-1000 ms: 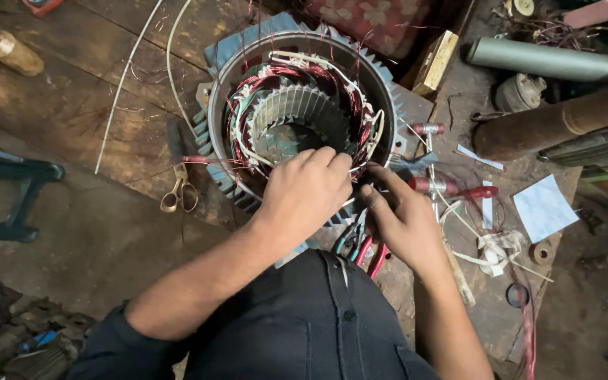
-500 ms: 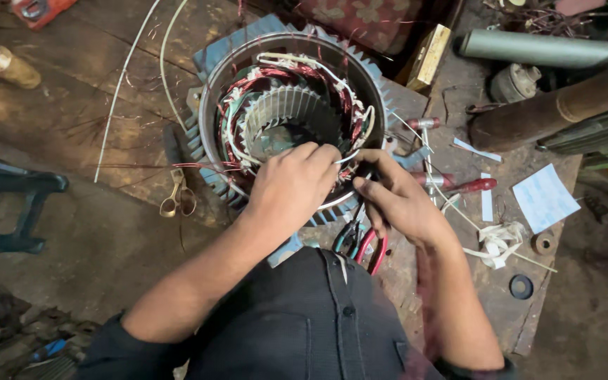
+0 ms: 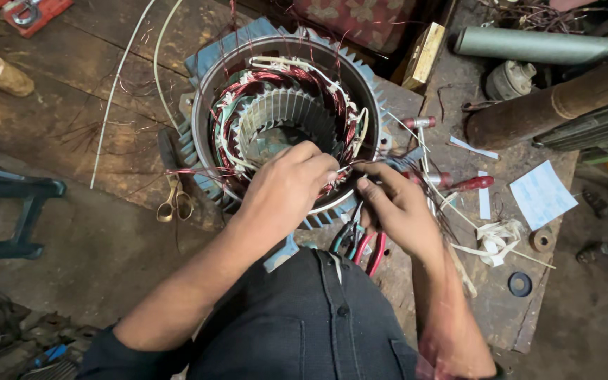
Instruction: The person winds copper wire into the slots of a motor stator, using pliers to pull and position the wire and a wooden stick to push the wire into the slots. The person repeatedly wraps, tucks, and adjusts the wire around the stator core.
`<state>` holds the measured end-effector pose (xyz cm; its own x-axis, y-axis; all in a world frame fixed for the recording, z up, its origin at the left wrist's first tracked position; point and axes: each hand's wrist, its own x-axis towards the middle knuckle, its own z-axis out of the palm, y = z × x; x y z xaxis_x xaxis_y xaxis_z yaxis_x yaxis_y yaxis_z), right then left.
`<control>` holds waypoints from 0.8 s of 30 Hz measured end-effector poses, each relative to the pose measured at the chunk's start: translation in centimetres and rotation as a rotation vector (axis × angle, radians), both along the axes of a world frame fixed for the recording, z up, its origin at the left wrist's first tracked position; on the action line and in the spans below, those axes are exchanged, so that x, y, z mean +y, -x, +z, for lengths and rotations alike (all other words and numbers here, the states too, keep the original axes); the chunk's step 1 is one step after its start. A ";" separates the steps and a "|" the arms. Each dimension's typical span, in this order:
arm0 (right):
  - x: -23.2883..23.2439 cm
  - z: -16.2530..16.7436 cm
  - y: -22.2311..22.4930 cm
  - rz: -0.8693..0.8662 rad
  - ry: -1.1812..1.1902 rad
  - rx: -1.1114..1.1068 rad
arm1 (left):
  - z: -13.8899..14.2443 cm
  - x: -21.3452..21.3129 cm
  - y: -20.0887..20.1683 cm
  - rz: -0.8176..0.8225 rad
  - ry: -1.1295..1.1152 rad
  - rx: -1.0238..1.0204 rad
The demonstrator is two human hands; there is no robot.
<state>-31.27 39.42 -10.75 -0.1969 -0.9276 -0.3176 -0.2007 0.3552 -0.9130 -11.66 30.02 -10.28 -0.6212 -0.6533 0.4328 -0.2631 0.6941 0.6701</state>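
At frame centre the motor housing (image 3: pixel 286 112) is blue-grey, its windings (image 3: pixel 248 105) coppery red with white wraps; pliers (image 3: pixel 367 243) below have red handles; the scissors (image 3: pixel 174 200) look brassy; paper (image 3: pixel 543 193) at right is pale blue

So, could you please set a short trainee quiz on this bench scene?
1. True or false: both hands meet at the near rim of the stator.
2. What lies left of the stator: A scissors, B hammer, C drill?
3. What colour are the plier handles under the right hand?

Key: 1 true: the left hand is there too. 2 A, the scissors. 3 Red, on the pliers.
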 end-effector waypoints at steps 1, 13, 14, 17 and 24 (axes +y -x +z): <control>0.2 -0.2 -0.4 -0.026 0.059 0.000 | 0.1 -0.2 0.0 -0.013 -0.011 -0.024; 0.7 3.5 -0.8 -0.247 0.349 0.235 | 0.9 -2.5 4.1 0.024 0.024 -0.043; 0.5 3.7 -0.7 -0.258 0.356 0.283 | 0.9 -3.0 4.3 0.055 -0.021 -0.062; 0.3 3.4 -0.7 -0.052 0.466 0.623 | 0.9 -3.5 4.2 0.132 -0.154 -0.139; 1.0 -0.1 -2.2 -0.045 0.512 0.929 | 1.4 -1.3 1.6 -0.017 -0.139 -0.153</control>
<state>-29.11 40.39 -10.83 -0.1996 -0.8939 0.4015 -0.8924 -0.0035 -0.4513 -13.25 28.69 -8.92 -0.6841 -0.6891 0.2393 -0.3583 0.6032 0.7126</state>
